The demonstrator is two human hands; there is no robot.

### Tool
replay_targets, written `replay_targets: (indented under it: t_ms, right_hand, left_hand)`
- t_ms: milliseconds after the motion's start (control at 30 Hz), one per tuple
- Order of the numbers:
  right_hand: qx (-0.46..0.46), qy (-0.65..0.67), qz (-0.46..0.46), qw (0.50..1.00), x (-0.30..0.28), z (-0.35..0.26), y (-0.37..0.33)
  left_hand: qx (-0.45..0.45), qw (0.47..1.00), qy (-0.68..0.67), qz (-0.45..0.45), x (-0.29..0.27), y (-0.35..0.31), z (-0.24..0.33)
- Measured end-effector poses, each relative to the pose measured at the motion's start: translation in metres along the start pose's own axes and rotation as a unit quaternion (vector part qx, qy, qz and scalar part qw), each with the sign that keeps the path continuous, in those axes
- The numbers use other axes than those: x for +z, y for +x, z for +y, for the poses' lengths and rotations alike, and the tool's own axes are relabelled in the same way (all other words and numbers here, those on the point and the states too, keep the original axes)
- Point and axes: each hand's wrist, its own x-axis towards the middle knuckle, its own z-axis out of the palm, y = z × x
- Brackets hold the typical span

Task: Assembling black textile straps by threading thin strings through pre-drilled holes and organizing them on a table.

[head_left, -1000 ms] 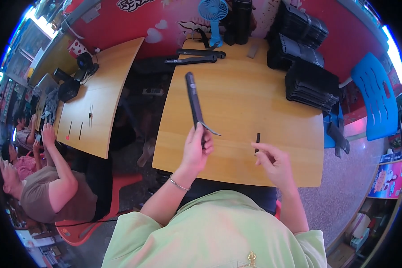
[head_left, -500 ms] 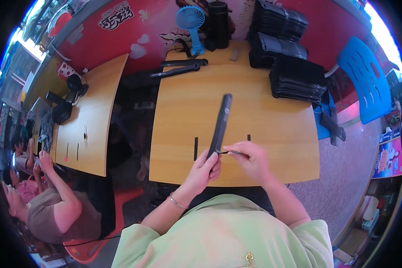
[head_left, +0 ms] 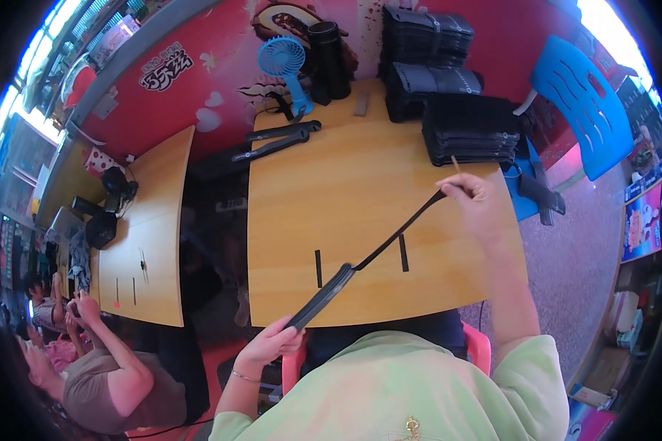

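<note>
My left hand point(head_left: 272, 340) is closed around the lower end of a flat black padded strip point(head_left: 320, 296), tilted up to the right over the table's front edge. From its far end runs a narrow black strap point(head_left: 397, 233), stretched taut and slanting up to my right hand point(head_left: 474, 197). The right fingers pinch the end of that strap. A thin tan stick point(head_left: 456, 165) pokes up from the same fingers. Two similar black strips point(head_left: 278, 140) lie at the table's far left.
On the wooden table point(head_left: 324, 198) are two short dark marks, stacks of black goods point(head_left: 467, 128), a blue fan point(head_left: 282, 62) and a black flask point(head_left: 329, 59). A blue chair point(head_left: 581, 103) stands at right. Another person point(head_left: 118, 367) sits at left, beside a second table point(head_left: 154, 213).
My right hand has moved up and right, drawing the narrow strap out long. My left hand has gone down and left, tilting the padded strip over. The whole view has shifted slightly.
</note>
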Motion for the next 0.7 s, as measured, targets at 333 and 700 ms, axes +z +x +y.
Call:
replay_targets:
  t_ms: [333,700]
  right_hand:
    - [-0.184,-0.076,0.116,0.973,-0.018,-0.045,0.048]
    - [-0.310,-0.402,0.009,0.861,0.022,0.065,-0.006]
  left_hand:
    - [0.027,0.992,-0.115,0.049,-0.033,-0.044,-0.029]
    - [0.188,0.939,-0.287,-0.021,0.044,0.074,0.001]
